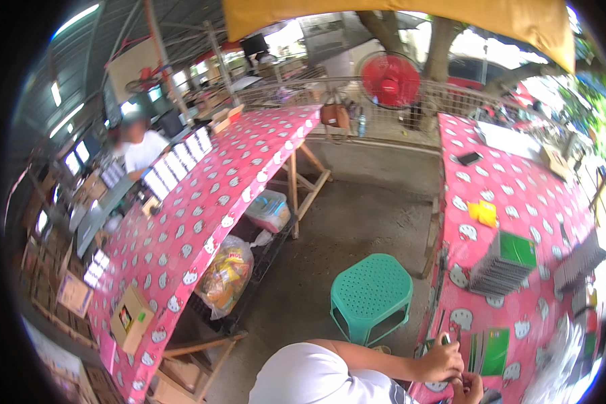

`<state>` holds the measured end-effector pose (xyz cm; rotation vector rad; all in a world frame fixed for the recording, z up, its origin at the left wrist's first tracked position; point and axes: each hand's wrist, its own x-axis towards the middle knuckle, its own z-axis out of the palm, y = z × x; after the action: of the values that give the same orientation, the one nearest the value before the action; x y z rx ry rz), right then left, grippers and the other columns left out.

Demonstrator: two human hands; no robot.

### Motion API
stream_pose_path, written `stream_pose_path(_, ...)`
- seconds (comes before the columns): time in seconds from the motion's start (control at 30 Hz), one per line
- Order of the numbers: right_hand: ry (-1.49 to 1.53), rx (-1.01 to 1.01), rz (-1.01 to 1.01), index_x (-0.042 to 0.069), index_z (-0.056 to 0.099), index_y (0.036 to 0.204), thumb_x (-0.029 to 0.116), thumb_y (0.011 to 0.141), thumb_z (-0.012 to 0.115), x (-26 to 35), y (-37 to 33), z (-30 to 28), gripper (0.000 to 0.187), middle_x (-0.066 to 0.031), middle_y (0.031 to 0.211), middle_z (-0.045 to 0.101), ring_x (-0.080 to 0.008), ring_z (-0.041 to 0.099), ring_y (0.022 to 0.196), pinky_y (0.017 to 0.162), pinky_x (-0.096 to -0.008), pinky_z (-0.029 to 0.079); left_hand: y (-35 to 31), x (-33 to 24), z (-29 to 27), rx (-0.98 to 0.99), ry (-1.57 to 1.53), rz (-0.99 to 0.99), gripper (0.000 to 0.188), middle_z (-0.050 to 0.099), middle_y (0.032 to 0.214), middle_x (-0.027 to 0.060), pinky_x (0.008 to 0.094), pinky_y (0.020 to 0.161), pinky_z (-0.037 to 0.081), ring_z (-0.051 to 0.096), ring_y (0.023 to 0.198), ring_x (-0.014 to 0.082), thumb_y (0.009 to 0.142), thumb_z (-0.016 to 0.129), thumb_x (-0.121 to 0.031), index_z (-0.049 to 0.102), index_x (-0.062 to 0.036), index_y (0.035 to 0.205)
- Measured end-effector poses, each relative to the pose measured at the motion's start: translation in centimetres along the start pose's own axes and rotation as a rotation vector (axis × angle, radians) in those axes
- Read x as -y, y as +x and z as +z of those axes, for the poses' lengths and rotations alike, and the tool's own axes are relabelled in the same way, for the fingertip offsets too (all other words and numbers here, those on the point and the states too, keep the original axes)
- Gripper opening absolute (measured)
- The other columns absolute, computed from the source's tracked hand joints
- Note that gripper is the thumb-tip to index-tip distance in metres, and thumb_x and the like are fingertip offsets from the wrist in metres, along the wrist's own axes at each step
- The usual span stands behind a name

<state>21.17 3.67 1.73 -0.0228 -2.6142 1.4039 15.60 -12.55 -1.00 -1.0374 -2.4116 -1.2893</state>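
Note:
My left hand (441,360) is closed over the near edge of the right-hand table, fingers curled round a small dark and green piece that I cannot make out. Just below it, my right hand (469,390) has its fingers bent together close to the left one; what they grip is hidden. Beside both hands lies a fanned row of flat green cards or thin packs (495,351). Farther up the table stands a tall stack of thin pieces with a green top (517,248). To its right, another grey stack (576,264) leans.
A pink patterned cloth (454,185) covers the table, with a yellow item (483,213) and a black phone (469,159). Clear plastic wrapping (555,363) lies lower right. A green stool (372,289) stands left of me. A person (141,145) sits beyond the other pink table (249,155).

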Motion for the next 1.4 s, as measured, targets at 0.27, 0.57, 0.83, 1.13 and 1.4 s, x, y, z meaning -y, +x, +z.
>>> stream_pose_path(0.27, 0.038, -0.041, -0.054, -0.001, 0.061, 0.083, -0.001, 0.072, 0.065, 2.2, -1.6, 1.1, 0.012, -0.016, 0.076, 0.059, -0.0332, 0.057, 0.069, 0.062, -0.0402, 0.044, -0.4, -2.0, -4.1, 0.081, 0.109, -0.12, 0.043, 0.058, 0.079, -0.0051, 0.059, 0.094, 0.025, 0.056, 0.09, 0.0145, 0.08, 0.071, -0.025, 0.057, -0.0221, 0.12)
stream_pose_path(0.57, 0.089, -0.087, -0.194, 0.001, 0.058, 0.086, -0.003, 0.079, 0.061, 5.0, 0.8, 2.9, 0.008, -0.0133, 0.074, 0.06, -0.0277, 0.059, 0.064, 0.06, -0.034, 0.045, 2.8, -0.4, -22.9, -0.35, -0.086, -0.309, 0.08, 0.062, 0.115, 0.0121, 0.0408, 0.089, 0.044, 0.061, 0.1, 0.0228, 0.077, 0.075, -0.023, 0.03, -0.0062, 0.141)
stream_pose_path(0.83, 0.095, 0.003, -0.098, 0.001, 0.057, 0.084, -0.003, 0.078, 0.059, 3.7, 0.9, 2.7, 0.007, -0.0129, 0.072, 0.058, -0.0274, 0.056, 0.062, 0.057, -0.0339, 0.043, 6.8, 2.6, -54.6, -0.84, 0.543, -0.681, 0.076, 0.07, 0.085, 0.0117, 0.0326, 0.074, 0.053, 0.066, 0.073, 0.0139, 0.076, 0.07, -0.01, 0.036, -0.0045, 0.143)
stream_pose_path(1.13, -0.066, 0.082, -0.33, 0.001, 0.063, 0.093, 0.006, 0.086, 0.064, 3.3, 3.6, 3.5, 0.009, -0.015, 0.078, 0.064, -0.0283, 0.06, 0.065, 0.062, -0.0366, 0.049, -11.2, 19.7, -17.6, 0.523, 0.175, -1.012, 0.066, 0.068, 0.099, 0.02, 0.0417, 0.077, 0.053, 0.067, 0.085, 0.0311, 0.075, 0.069, -0.049, 0.061, -0.0009, 0.119)
stream_pose_path(1.4, 0.033, 0.205, -0.108, 0.001, 0.063, 0.095, 0.004, 0.087, 0.062, 3.1, 1.1, 3.8, 0.009, -0.0175, 0.081, 0.063, -0.0289, 0.06, 0.07, 0.067, -0.0361, 0.049, -25.3, 14.6, -5.2, 0.497, 0.454, -0.928, 0.02, 0.067, 0.089, 0.0231, 0.0529, 0.071, 0.054, 0.064, 0.092, 0.0388, 0.078, 0.054, -0.01, 0.069, 0.0013, 0.083)
